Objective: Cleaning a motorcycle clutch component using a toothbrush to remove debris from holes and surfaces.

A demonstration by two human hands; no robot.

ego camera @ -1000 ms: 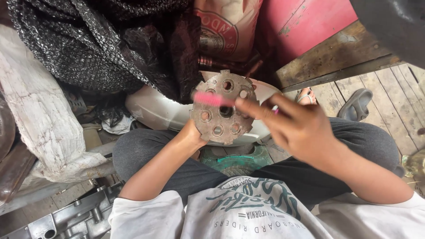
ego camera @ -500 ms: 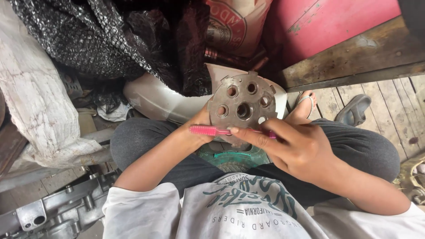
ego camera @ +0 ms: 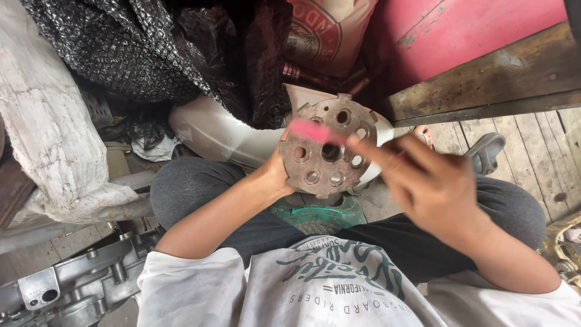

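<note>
The person's left hand [ego camera: 279,172] is gripping the rusty brown round metal disc with drilled holes [ego camera: 327,152] at its lower-left rim, holding it face-up toward the camera above the lap. The right hand [ego camera: 433,184] is closing around a pink, slim plastic-handled tool [ego camera: 311,130], motion-blurred; its exact kind is not resolvable.

Relation: the disc is lying up and to the left of the right hand. The pink tool's long axis is running roughly left to right, slightly tilted, across the disc's upper face, with its tip near the upper-left rim. The right hand is the nearer one to the tool; the left hand is the only one touching the disc.

Counts: one disc, one pink tool, one large centre hole, and about seven smaller round holes ringing it. One grey sandal [ego camera: 487,151] is resting on the wooden plank floor [ego camera: 544,157], and one grey cast-metal engine casing [ego camera: 72,290] is sitting lower left.
</note>
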